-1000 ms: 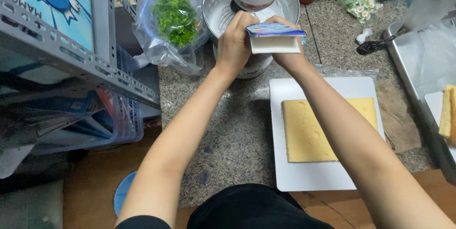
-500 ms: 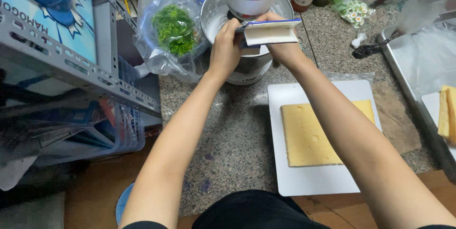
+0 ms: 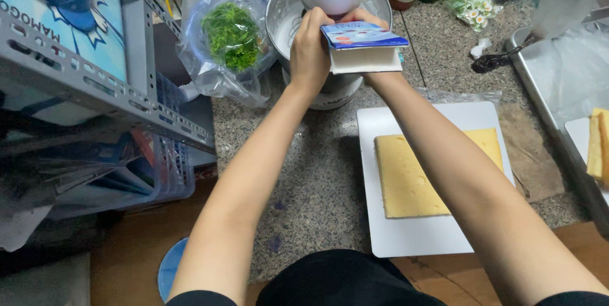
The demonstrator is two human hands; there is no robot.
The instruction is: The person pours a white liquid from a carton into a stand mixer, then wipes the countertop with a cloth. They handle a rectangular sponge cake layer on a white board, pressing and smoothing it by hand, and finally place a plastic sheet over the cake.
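Carton (image 3: 363, 46) lies crosswise, top toward bowl (image 3: 285, 14); both hands' fingers (image 3: 317, 24) clasp it.

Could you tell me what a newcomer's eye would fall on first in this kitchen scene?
Probably the blue and white carton, gripped by the left hand and the right hand over the metal mixer bowl at top centre. Next, the yellow cake sheet on the white board, and the bagged green herbs at upper left.

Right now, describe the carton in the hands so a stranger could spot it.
Start at the metal mixing bowl at the back of the granite counter. Both hands, left and right, hold the carton over it: the only blue-topped, white-sided box.
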